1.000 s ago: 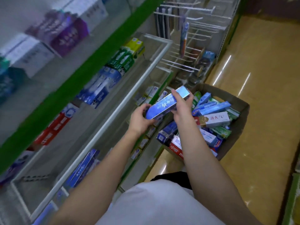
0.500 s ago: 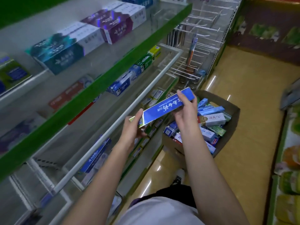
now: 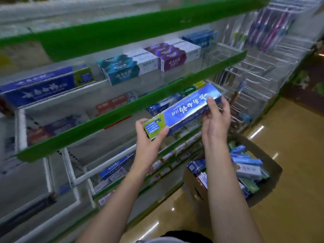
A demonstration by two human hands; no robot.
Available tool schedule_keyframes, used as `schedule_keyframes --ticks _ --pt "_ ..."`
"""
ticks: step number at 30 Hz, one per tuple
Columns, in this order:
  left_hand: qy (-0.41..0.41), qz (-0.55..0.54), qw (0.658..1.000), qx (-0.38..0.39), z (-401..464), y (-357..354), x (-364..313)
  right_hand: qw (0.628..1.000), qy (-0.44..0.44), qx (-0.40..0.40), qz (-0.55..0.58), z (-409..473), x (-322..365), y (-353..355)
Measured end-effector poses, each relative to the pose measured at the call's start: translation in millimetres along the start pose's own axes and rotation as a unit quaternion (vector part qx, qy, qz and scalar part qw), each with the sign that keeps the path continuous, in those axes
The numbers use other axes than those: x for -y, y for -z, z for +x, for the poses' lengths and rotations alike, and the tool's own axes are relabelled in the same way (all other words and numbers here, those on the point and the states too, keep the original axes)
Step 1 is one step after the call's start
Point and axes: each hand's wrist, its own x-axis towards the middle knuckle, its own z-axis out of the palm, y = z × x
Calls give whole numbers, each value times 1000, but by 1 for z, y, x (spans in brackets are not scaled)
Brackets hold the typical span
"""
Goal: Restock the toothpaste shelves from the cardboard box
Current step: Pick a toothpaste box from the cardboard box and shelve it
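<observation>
Head view, looking down along a shop aisle. Long blue cardboard toothpaste carton with a green end panel (image 3: 182, 110) held in the air in front of the green-edged glass toothpaste shelves (image 3: 126, 111), above and left of the open brown cardboard box (image 3: 263, 151) on the floor, which holds many more cartons. Left hand (image 3: 149, 135) gripping the carton's green near end, thumb on the front face, fingers wrapped behind. Right hand (image 3: 216, 118) at the far blue end, fingers nearly straight and steadying it from behind rather than clamping. Long axis tilted, rising from lower left to upper right, roughly parallel to the shelf edge. Matching long blue cartons (image 3: 43, 86) lying on the shelf above, to the left, well apart from the held carton; left hand nearer to them, so likely leading the placement. Edges of the picture blurred.
</observation>
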Motion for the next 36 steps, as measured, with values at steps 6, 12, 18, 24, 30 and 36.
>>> schedule_keyframes --ticks 6,12,18,24,30,36 --pt "-42 21 995 -92 -12 -11 -15 995 -60 81 18 15 5 -7" --pt "-67 24 976 -207 -20 -12 -22 983 -121 136 23 23 -2 -19" --pt "-98 35 942 -318 -36 -6 -41 963 -170 208 -16 23 -10 -28" --pt "-116 59 913 -386 -50 23 -63 931 -218 293 -26 9 -18 -40" --pt "-128 99 907 -389 -42 63 -84 895 -156 388 -155 3 -18 -63" --pt "-148 136 900 -386 -32 86 -97 857 -29 427 -286 3 -16 -98"
